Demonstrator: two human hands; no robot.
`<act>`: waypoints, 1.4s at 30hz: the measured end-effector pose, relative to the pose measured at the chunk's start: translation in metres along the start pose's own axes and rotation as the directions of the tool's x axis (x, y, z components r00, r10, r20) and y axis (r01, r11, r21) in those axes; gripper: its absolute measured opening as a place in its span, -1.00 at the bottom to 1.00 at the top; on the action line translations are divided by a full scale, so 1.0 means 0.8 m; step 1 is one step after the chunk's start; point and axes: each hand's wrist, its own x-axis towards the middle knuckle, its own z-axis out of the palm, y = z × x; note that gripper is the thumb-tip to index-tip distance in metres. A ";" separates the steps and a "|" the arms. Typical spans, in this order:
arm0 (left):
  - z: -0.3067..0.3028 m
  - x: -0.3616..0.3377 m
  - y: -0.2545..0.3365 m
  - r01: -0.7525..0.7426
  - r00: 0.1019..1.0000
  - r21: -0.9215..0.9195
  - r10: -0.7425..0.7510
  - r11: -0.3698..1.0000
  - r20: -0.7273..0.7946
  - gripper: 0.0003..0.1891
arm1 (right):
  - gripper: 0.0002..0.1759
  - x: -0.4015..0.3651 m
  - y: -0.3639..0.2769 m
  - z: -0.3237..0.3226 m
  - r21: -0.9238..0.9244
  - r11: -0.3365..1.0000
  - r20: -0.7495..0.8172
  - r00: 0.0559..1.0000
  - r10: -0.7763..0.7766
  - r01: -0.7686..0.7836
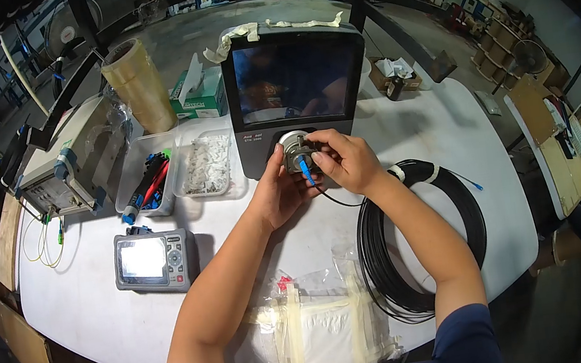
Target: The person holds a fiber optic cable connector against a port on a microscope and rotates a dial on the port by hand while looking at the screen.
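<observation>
In front of me stands a dark inspection monitor [296, 81] with a round metal adapter fixture [296, 148] low on its front. A blue fiber-optic connector [306, 170] is seated at the fixture, its black cable curving down to the right. My left hand [286, 189] is closed around the fixture's left side and underside, thumb up along its edge. From the right, my right hand [347, 163] grips the fixture with thumb and fingers, just beside the connector. The coiled black cable [467, 213] lies under my right forearm, a second blue connector [478, 187] at its loose end.
At left sit a handheld tester [154, 260], a bin of tools [146, 178], a tub of small white pieces [206, 165] and a bench instrument [58, 175]. Behind are a tape roll [139, 87] and green wipes box [202, 97]. A plastic-wrapped package [318, 332] lies nearest me.
</observation>
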 end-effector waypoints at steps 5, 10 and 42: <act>-0.001 -0.002 0.000 -0.008 0.999 0.002 0.008 1.000 0.040 -0.24 | -0.65 0.002 -0.003 -0.002 0.038 0.999 -0.009 0.999 -0.034 0.034; 0.008 -0.004 0.002 -0.001 1.000 -0.015 0.001 1.000 -0.006 -0.24 | -0.65 0.002 -0.001 -0.001 0.014 0.998 -0.019 0.998 -0.060 0.061; 0.013 -0.006 0.004 0.010 0.996 0.068 -0.004 0.998 -0.088 -0.24 | -0.67 0.003 0.000 0.000 0.049 0.999 -0.019 1.000 -0.014 0.015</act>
